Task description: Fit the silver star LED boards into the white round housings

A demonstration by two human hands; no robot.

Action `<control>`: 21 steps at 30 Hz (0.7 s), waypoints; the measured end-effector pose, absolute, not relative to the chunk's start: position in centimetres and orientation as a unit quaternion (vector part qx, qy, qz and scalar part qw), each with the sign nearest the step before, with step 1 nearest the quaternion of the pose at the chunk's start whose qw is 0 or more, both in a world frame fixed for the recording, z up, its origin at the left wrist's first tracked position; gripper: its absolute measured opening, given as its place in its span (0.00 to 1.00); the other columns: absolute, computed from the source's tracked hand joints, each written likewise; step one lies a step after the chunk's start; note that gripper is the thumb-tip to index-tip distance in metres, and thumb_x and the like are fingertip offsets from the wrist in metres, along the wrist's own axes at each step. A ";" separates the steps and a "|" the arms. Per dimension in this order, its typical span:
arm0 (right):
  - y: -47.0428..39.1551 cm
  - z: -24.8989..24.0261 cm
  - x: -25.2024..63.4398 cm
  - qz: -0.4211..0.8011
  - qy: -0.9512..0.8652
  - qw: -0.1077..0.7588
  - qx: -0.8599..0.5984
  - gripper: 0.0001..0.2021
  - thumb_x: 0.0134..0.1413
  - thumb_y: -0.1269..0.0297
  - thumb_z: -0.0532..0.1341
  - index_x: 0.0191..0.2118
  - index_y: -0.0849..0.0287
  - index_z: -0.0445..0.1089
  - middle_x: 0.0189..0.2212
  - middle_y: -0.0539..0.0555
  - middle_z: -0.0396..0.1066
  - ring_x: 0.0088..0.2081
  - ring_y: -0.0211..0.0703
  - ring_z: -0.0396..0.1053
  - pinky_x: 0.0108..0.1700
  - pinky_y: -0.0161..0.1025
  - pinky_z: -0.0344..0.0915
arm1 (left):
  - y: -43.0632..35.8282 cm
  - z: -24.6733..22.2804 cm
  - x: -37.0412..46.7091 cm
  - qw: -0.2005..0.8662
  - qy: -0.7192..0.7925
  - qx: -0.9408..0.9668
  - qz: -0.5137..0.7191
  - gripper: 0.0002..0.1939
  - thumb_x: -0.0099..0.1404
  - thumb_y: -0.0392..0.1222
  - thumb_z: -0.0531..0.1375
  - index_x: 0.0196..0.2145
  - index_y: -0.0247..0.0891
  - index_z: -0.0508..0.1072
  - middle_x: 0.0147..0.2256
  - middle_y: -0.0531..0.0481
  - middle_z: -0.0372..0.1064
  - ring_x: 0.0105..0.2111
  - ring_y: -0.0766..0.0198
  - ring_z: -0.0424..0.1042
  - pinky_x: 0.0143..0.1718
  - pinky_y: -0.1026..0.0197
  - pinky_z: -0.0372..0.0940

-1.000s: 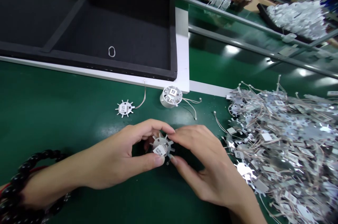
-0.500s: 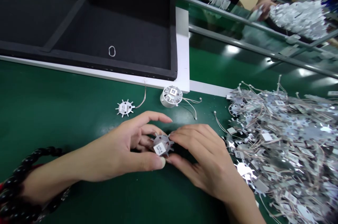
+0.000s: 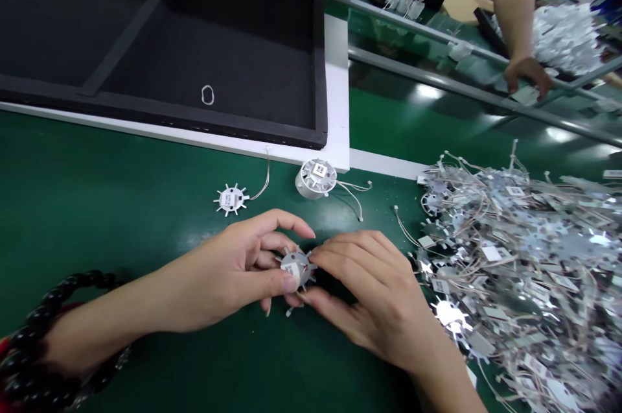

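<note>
Between my two hands is a small round metal plate [image 3: 304, 265] with spokes around its rim and a white label on its face. My left hand [image 3: 243, 264] grips it from the left, the thumb pressed on the label and the index finger stretched out above. From the right, my right hand [image 3: 374, 290] pinches its edge with fingertips and thumb. A little white connector [image 3: 289, 312] shows below the plate. Beyond my hands stand a ring-shaped stack of spoked plates [image 3: 315, 178] with wires and a single spoked plate [image 3: 231, 199] lying flat with its wire.
A heap of spoked plates with wires [image 3: 525, 270] covers the right side. At the upper left lies a black divided tray [image 3: 214, 43] holding a small white loop [image 3: 207, 95]. Past a metal rail [image 3: 466, 89], a co-worker's hand [image 3: 527, 79] touches a pale piece.
My left thumb has moved left and up onto the plate's label, and the connector has come into view below. The co-worker's arm has reached toward the rail.
</note>
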State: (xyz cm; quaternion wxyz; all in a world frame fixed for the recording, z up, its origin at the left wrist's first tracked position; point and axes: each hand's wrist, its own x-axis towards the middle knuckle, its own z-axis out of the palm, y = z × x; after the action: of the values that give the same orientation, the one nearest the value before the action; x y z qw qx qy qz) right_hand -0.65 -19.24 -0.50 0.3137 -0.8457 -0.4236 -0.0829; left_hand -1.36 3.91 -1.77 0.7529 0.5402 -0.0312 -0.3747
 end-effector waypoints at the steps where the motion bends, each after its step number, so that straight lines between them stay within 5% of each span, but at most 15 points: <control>1: -19.2 -0.6 -0.7 -0.084 -0.423 0.309 -0.848 0.08 0.73 0.61 0.64 0.45 0.61 0.73 0.37 0.54 0.81 0.40 0.46 0.79 0.43 0.42 0.68 | 4.0 -1.7 -1.3 0.744 -0.027 0.550 -0.379 0.16 0.71 0.38 0.67 0.53 0.43 0.69 0.38 0.54 0.77 0.35 0.68 0.79 0.30 0.75 0.73; 8: -18.9 -0.8 -1.6 0.053 -0.292 0.429 -0.853 0.10 0.67 0.63 0.69 0.48 0.54 0.70 0.43 0.49 0.81 0.43 0.42 0.80 0.42 0.37 0.73 | 4.6 -0.9 -0.9 0.699 -0.032 0.592 -0.399 0.16 0.68 0.39 0.67 0.52 0.44 0.75 0.35 0.55 0.77 0.32 0.70 0.75 0.32 0.74 0.73; 13: -18.6 -0.3 -1.8 0.114 -0.191 0.538 -0.813 0.08 0.66 0.71 0.65 0.46 0.51 0.72 0.35 0.42 0.80 0.36 0.34 0.80 0.38 0.28 0.74 | 5.4 -0.4 -0.3 0.679 -0.069 0.626 -0.378 0.17 0.69 0.43 0.66 0.55 0.50 0.77 0.36 0.55 0.79 0.36 0.66 0.78 0.37 0.70 0.74; 21: -19.4 -1.6 -0.9 -0.061 -0.295 0.327 -0.896 0.10 0.71 0.73 0.59 0.46 0.65 0.79 0.35 0.55 0.81 0.34 0.45 0.80 0.36 0.40 0.73 | 7.1 -0.8 0.0 0.376 -0.216 0.879 -0.198 0.19 0.72 0.52 0.63 0.59 0.54 0.75 0.50 0.52 0.78 0.44 0.56 0.79 0.43 0.59 0.72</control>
State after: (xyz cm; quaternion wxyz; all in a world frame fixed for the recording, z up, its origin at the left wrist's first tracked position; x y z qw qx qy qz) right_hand -0.89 -19.40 -1.57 0.3266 -0.8958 -0.2952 -0.0606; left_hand -0.02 7.12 -0.82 0.3760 0.8790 -0.2164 -0.1979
